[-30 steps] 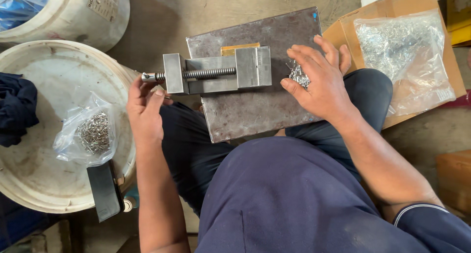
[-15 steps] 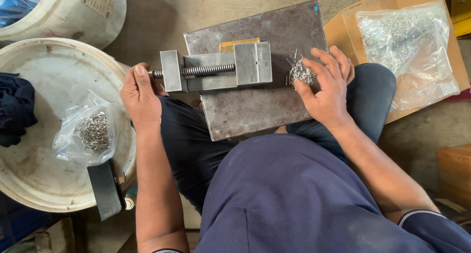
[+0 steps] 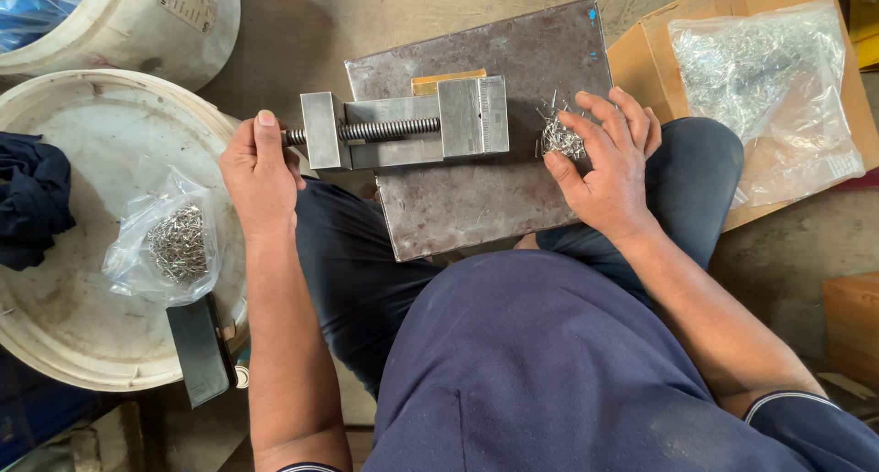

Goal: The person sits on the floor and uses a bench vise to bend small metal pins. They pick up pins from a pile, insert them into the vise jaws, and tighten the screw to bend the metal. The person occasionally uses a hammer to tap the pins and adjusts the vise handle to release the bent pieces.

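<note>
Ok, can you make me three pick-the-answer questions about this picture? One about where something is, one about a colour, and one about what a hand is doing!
1. Where is the small bag of metal pieces?
A. on the white bucket lid
B. on the cardboard box
C. on the person's knee

2. What colour is the cloth on the lid?
A. red
B. dark blue
C. yellow

3. What is the right hand doing?
A. holding a hammer
B. hanging in the air
C. touching a pile of small metal pins

Answers: 1 A, the bag lies on the round white lid. 2 B, the cloth is dark blue. 3 C, its fingertips rest on the pins on the metal plate.
</note>
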